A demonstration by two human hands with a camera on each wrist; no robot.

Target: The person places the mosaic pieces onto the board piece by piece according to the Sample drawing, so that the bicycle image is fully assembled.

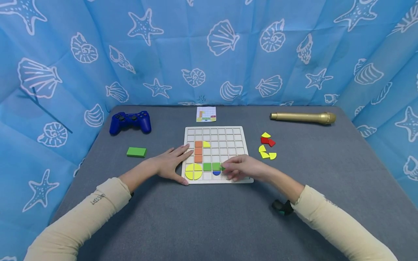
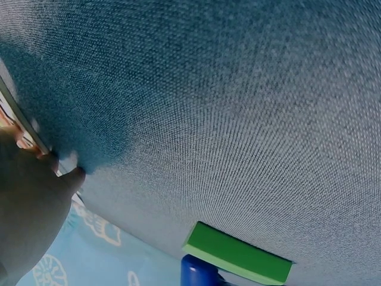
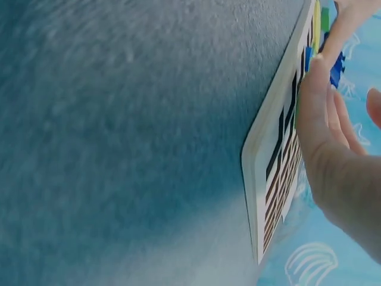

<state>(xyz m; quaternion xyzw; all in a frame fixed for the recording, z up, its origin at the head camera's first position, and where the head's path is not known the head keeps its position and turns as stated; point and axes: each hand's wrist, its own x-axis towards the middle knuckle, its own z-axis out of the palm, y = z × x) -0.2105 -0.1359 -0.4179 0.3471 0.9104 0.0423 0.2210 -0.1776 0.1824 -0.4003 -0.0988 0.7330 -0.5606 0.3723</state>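
A white gridded board (image 1: 230,137) lies on the grey table. My left hand (image 1: 171,164) rests at its left edge, fingers spread and the thumb near the lower corner. Over the lower right part of the board is my right hand (image 1: 245,168), its fingertips at a green square tile (image 1: 223,167) that they partly cover. In the right wrist view the right hand's thumb (image 3: 374,107) stands apart from the fingers. Two more green tiles (image 1: 211,166) sit beside it, above a blue half-round piece (image 1: 216,173). Yellow quarter pieces (image 1: 189,174) form a circle at lower left; orange squares (image 1: 198,151) stand in a column.
Loose yellow pieces (image 1: 272,156) and red pieces (image 1: 265,140) lie right of the board. A printed pattern card (image 1: 206,113) is behind it. Farther out are a blue game controller (image 1: 130,121), a green block (image 1: 136,152) and a gold microphone (image 1: 300,117). A blue curtain (image 1: 176,47) hangs behind the table.
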